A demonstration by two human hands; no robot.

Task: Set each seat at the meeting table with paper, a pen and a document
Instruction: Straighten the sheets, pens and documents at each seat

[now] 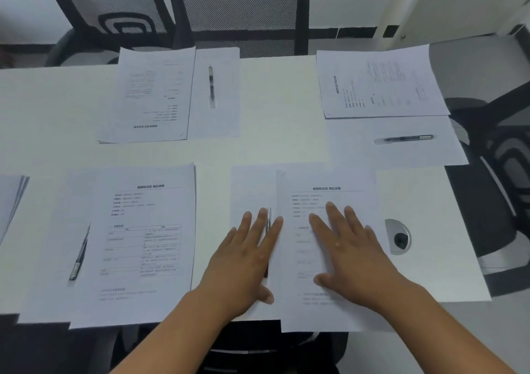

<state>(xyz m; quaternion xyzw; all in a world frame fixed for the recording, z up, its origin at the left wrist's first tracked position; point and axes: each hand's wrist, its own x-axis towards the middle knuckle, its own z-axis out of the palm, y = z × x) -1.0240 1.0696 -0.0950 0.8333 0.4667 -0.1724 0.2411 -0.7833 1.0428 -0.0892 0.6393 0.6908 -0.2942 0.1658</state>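
Note:
My right hand [348, 254] lies flat with straight fingers on a printed document [327, 184] at the near right seat. My left hand [246, 259] lies flat beside it on a blank sheet [249, 190], its fingers over a pen [269, 218] that is mostly hidden. At the near left seat a document [146, 244] overlaps a blank sheet carrying a pen [79, 254]. The far seat has a document [152, 95], paper and a pen [211, 85]. The right end seat has a document [381, 83] and a pen [407, 139] on paper.
The white table [281, 115] has a round cable grommet [398, 237] just right of my right hand. More sheets [11, 201] lie at the left edge. Office chairs stand at the far side [241, 9] and at the right [499, 149].

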